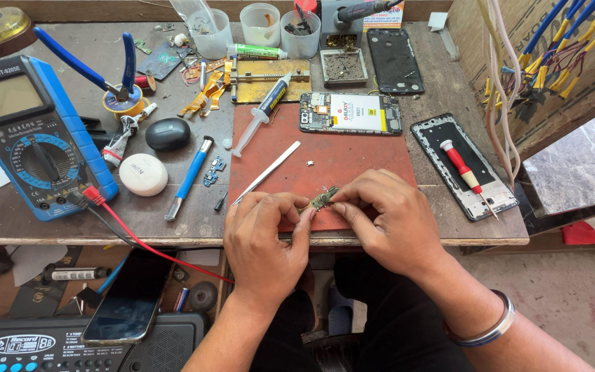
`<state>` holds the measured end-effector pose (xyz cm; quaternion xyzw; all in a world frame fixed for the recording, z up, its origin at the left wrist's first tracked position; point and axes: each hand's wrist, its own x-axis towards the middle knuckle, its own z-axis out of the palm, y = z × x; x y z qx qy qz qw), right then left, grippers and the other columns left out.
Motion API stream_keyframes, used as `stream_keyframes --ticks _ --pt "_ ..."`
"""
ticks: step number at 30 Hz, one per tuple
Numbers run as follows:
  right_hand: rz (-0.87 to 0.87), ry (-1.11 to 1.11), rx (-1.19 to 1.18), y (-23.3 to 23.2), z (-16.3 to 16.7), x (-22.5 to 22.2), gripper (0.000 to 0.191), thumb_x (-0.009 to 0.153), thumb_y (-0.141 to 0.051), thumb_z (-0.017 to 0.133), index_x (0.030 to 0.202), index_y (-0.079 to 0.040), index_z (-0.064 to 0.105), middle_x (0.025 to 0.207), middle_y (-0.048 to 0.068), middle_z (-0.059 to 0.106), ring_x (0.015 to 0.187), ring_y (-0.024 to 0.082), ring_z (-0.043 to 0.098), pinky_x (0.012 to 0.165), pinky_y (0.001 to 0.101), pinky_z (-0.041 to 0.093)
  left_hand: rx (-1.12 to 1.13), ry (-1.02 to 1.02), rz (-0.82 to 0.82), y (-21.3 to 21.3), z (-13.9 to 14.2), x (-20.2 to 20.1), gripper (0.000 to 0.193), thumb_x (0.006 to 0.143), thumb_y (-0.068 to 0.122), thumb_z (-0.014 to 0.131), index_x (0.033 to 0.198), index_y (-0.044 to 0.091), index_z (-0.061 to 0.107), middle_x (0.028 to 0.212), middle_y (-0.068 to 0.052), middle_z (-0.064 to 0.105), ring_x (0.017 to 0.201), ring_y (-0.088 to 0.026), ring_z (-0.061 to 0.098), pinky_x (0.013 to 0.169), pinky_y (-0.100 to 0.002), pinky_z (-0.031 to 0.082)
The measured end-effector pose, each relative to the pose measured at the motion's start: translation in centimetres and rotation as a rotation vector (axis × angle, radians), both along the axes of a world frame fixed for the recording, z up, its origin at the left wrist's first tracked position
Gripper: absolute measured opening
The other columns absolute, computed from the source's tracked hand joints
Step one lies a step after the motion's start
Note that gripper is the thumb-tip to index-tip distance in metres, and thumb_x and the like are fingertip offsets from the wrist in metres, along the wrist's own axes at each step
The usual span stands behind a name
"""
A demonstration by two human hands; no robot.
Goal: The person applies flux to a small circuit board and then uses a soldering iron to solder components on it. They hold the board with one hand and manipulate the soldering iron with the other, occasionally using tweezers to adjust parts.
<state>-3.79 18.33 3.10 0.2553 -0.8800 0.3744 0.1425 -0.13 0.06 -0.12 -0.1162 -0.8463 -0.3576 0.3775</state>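
Observation:
A small green circuit board (323, 200) is pinched between the fingertips of both hands above the front edge of a reddish-brown work mat (342, 162). My left hand (266, 238) grips its left end and my right hand (383, 217) grips its right end. An opened phone (350, 113) with its battery showing lies at the far side of the mat. Metal tweezers (266, 172) lie slanted on the mat, left of my hands. A syringe (262, 114) rests across the mat's top left corner.
A blue multimeter (32, 138) with a red lead stands at the left. A phone frame (466, 169) with a red-handled screwdriver (464, 167) lies at the right. Blue pliers (101, 65), plastic cups (259, 24), a black and a white earbud case and a blue-handled tool crowd the worktop. Wires hang at far right.

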Motion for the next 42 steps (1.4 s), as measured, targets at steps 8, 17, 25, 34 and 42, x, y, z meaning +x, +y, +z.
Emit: stream_keyframes --ticks 8,17,25,34,42 --pt "-0.008 0.027 0.035 -0.1 -0.1 -0.1 0.006 0.084 -0.013 0.075 0.087 -0.008 0.076 0.080 0.003 0.070 0.073 0.021 0.065 0.061 0.0335 0.051 0.003 0.011 0.001 -0.1 0.0 0.0 0.019 0.084 0.010 0.081 0.089 0.013 0.063 0.081 0.007 0.067 0.083 -0.016 0.063 0.084 -0.038 0.045" --pt "0.017 -0.015 -0.084 0.3 -0.2 0.3 0.006 0.084 -0.008 0.075 0.089 -0.006 0.075 0.082 0.004 0.070 0.069 0.016 0.066 0.058 0.0284 0.052 0.008 0.018 -0.003 -0.2 -0.3 0.0 0.019 0.087 0.007 0.078 0.092 0.012 0.061 0.089 0.008 0.074 0.086 -0.015 0.066 0.087 -0.038 0.046" --pt "0.069 0.027 -0.158 0.4 -1.1 0.0 0.020 0.081 -0.002 0.079 0.100 -0.010 0.079 0.088 0.004 0.072 0.073 0.014 0.069 0.058 0.0258 0.056 0.015 0.017 -0.038 -0.5 0.5 0.1 0.014 0.086 0.014 0.077 0.098 0.013 0.071 0.094 0.003 0.073 0.090 -0.020 0.065 0.086 -0.037 0.046" --pt "0.144 0.125 -0.145 0.8 -1.4 -0.2 0.018 0.084 0.000 0.079 0.099 -0.008 0.078 0.092 0.003 0.071 0.080 0.013 0.067 0.064 0.0247 0.053 -0.048 0.027 -0.059 -0.5 0.8 0.0 0.007 0.089 0.018 0.075 0.094 0.014 0.071 0.095 0.002 0.071 0.092 -0.022 0.063 0.087 -0.039 0.044" --pt "-0.030 0.023 -0.221 0.6 -1.3 0.3 0.011 0.088 -0.002 0.078 0.097 -0.005 0.075 0.090 0.002 0.070 0.062 0.006 0.058 0.054 0.0203 0.045 0.014 0.000 -0.060 -0.8 0.3 0.3 0.009 0.095 0.017 0.065 0.091 0.010 0.065 0.091 -0.001 0.067 0.087 -0.022 0.061 0.083 -0.040 0.043"
